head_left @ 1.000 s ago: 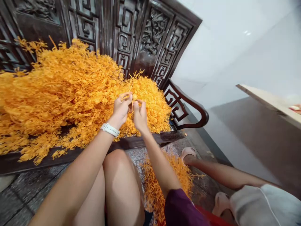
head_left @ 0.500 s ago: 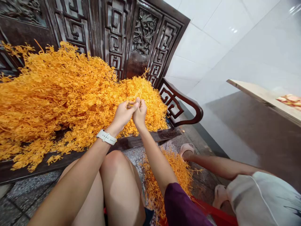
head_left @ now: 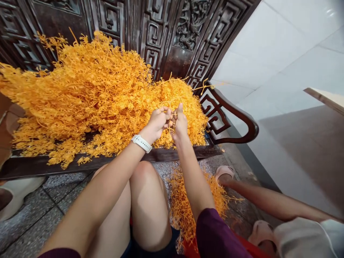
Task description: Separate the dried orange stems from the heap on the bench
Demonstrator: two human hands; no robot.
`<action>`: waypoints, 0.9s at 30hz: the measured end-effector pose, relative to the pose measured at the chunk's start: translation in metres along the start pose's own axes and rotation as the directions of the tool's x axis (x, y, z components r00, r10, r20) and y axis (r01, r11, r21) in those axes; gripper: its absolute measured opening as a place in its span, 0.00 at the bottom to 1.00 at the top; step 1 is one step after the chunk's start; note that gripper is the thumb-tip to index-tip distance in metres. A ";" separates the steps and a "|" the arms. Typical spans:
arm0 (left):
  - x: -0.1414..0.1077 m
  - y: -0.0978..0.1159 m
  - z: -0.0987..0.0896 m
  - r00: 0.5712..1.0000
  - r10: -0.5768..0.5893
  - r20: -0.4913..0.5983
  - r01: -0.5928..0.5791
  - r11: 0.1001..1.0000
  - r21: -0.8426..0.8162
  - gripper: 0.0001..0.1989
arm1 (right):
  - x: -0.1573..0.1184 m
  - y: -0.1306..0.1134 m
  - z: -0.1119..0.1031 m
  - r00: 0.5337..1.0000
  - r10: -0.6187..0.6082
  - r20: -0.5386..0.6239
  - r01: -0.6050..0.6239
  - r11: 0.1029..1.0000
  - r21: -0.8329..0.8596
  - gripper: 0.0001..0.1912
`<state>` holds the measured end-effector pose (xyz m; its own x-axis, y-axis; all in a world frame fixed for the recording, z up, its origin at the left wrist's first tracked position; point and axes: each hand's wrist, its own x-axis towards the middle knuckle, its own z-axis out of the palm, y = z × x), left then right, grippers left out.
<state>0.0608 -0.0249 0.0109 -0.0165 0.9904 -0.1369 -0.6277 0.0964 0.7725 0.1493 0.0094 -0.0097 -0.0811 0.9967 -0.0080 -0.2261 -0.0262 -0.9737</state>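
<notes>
Orange strand (head_left: pixel 174 114) | left hand (head_left: pixel 158 122): fingers curled | right hand (head_left: pixel 181 123): thumb up | hands close together, pinching it

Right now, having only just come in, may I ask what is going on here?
A seated person's left hand and right hand are close together at a dark bench, fingering a thin orange piece that the fingers partly hide. A large heap of branching orange strands lies on the bench, with another orange heap lower down by the right forearm. Another person's leg extends nearby.
</notes>
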 end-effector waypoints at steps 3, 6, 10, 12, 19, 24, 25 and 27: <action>-0.003 0.002 0.001 0.995 -0.044 0.091 0.054 0.992 -0.111 0.12 | 0.001 -0.005 -0.006 0.997 0.027 0.077 -0.031 0.998 0.053 0.35; -0.006 0.006 0.003 0.989 -0.062 0.135 0.092 0.970 -0.227 0.14 | 0.004 -0.003 -0.011 0.982 -0.004 0.188 -0.045 0.965 0.257 0.34; -0.001 0.025 -0.006 0.997 0.014 0.075 0.019 0.903 -0.428 0.15 | -0.012 -0.006 -0.014 0.897 -0.130 0.422 -0.159 0.796 0.583 0.31; 0.004 0.037 -0.018 0.998 0.062 0.028 -0.041 0.871 -0.490 0.15 | -0.031 -0.017 -0.018 0.802 -0.201 0.563 -0.209 0.788 0.580 0.30; 0.016 0.059 -0.053 0.981 0.151 -0.119 -0.191 0.829 -0.525 0.12 | -0.034 -0.071 -0.047 0.415 -0.248 0.875 0.360 0.928 0.093 0.24; 0.015 0.054 -0.047 0.965 0.177 -0.192 -0.253 0.811 -0.528 0.08 | 0.023 -0.064 -0.039 0.886 -0.437 0.154 0.435 0.668 -0.604 0.43; 0.014 0.051 -0.044 0.966 0.177 -0.188 -0.251 0.814 -0.524 0.08 | 0.025 -0.058 -0.036 0.880 -0.453 0.141 0.425 0.621 -0.659 0.44; 0.012 0.045 -0.039 0.970 0.183 -0.162 -0.240 0.834 -0.496 0.06 | 0.019 -0.046 -0.031 0.876 -0.425 0.227 0.468 0.638 -0.611 0.41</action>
<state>0.0018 -0.0125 0.0197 -0.2570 0.9620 -0.0917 -0.9058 -0.2067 0.3700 0.1883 0.0323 0.0282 -0.1953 0.8669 0.4587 0.4110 0.4970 -0.7643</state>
